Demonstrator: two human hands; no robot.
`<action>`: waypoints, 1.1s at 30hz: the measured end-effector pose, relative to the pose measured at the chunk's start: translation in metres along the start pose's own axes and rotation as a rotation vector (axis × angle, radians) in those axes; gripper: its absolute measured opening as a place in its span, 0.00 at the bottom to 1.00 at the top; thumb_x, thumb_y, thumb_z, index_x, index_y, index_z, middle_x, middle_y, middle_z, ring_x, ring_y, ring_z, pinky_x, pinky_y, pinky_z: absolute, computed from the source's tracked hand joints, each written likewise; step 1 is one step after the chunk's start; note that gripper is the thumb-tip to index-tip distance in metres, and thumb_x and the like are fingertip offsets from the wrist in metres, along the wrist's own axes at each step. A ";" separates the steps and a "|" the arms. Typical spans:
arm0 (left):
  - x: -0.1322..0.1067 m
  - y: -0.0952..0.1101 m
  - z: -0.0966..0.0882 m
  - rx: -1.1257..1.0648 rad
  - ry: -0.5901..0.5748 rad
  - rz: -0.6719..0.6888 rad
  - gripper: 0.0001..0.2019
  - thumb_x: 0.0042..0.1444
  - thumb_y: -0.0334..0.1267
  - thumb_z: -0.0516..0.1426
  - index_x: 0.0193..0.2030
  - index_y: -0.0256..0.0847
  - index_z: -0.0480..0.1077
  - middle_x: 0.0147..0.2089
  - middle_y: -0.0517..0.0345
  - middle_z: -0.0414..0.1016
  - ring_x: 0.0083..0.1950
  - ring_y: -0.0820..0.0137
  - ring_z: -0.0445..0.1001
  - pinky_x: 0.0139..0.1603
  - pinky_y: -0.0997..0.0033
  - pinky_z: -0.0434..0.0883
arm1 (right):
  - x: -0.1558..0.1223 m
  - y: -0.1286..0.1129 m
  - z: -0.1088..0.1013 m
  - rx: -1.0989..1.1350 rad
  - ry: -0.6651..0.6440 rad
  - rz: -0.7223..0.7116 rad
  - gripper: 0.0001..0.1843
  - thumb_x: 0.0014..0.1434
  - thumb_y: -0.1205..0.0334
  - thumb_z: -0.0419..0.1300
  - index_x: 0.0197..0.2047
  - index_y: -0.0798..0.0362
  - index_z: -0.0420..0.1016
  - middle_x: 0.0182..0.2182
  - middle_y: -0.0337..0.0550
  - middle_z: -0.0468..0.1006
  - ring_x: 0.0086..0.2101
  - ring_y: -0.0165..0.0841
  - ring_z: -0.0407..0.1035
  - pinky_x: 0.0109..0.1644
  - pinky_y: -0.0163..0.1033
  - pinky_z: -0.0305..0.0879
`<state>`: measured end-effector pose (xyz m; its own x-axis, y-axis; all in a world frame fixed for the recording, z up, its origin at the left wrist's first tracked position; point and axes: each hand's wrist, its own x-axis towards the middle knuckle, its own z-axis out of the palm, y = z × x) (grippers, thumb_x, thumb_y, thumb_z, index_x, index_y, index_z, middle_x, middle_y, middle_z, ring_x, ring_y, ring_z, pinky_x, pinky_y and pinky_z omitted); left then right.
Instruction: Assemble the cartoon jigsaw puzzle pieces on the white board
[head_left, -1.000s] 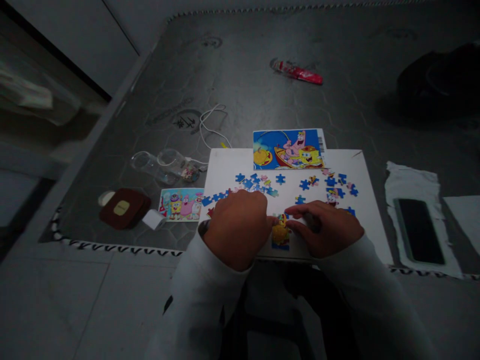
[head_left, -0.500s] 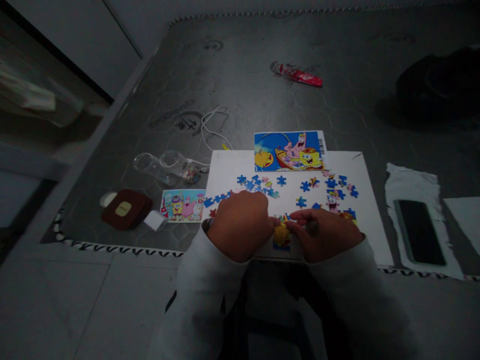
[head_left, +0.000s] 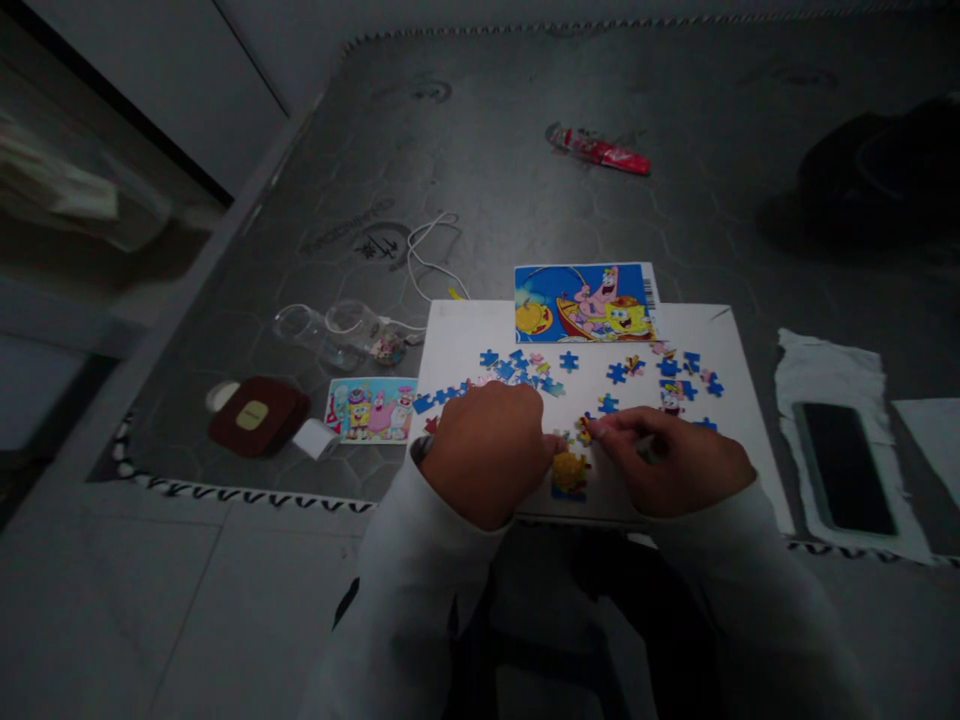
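Pieces (head_left: 568, 361) lie on board (head_left: 469, 325), card (head_left: 586, 303) behind, seemingly overhanging.

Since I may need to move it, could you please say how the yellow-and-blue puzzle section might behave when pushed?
Lying flat, the puzzle section probably slides rather than tips. Its tabbed edge suggests interlocking joints, which might separate if shoved.

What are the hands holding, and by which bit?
The right hand pinches a puzzle piece by its right edge; I can't tell about the left hand.

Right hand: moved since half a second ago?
Yes: the right hand has shifted slightly right, narrowing its gap to the phone.
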<state>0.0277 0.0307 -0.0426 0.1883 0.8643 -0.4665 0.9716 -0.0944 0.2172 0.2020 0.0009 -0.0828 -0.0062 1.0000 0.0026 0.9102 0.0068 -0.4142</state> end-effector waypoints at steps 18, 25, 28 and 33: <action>-0.010 -0.001 -0.009 0.126 -0.035 -0.086 0.19 0.62 0.52 0.56 0.45 0.41 0.80 0.38 0.45 0.81 0.42 0.50 0.80 0.41 0.55 0.74 | 0.011 0.040 -0.010 0.128 -0.063 0.048 0.13 0.61 0.48 0.59 0.37 0.48 0.77 0.31 0.40 0.82 0.31 0.38 0.76 0.33 0.41 0.63; -0.011 0.010 -0.007 0.118 -0.091 -0.033 0.17 0.60 0.51 0.57 0.44 0.42 0.80 0.34 0.48 0.81 0.41 0.55 0.80 0.40 0.61 0.74 | 0.008 0.035 -0.017 -0.022 -0.144 0.011 0.09 0.62 0.51 0.62 0.35 0.44 0.79 0.28 0.35 0.80 0.29 0.36 0.74 0.32 0.40 0.60; -0.011 0.013 -0.006 0.113 -0.106 -0.014 0.15 0.60 0.50 0.58 0.42 0.41 0.80 0.34 0.48 0.80 0.39 0.53 0.80 0.39 0.58 0.74 | 0.007 0.033 -0.017 -0.034 -0.128 0.010 0.09 0.62 0.50 0.62 0.34 0.44 0.79 0.27 0.35 0.79 0.28 0.36 0.73 0.31 0.40 0.59; -0.011 0.013 -0.007 0.101 -0.120 -0.018 0.13 0.60 0.48 0.57 0.37 0.42 0.79 0.33 0.48 0.80 0.40 0.52 0.80 0.42 0.55 0.75 | 0.007 0.033 -0.014 -0.022 -0.138 -0.021 0.11 0.63 0.50 0.62 0.33 0.45 0.79 0.24 0.34 0.78 0.26 0.32 0.72 0.30 0.38 0.57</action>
<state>0.0371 0.0236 -0.0287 0.1803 0.8014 -0.5703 0.9834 -0.1337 0.1229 0.2379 0.0081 -0.0842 -0.0813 0.9900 -0.1150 0.9182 0.0295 -0.3950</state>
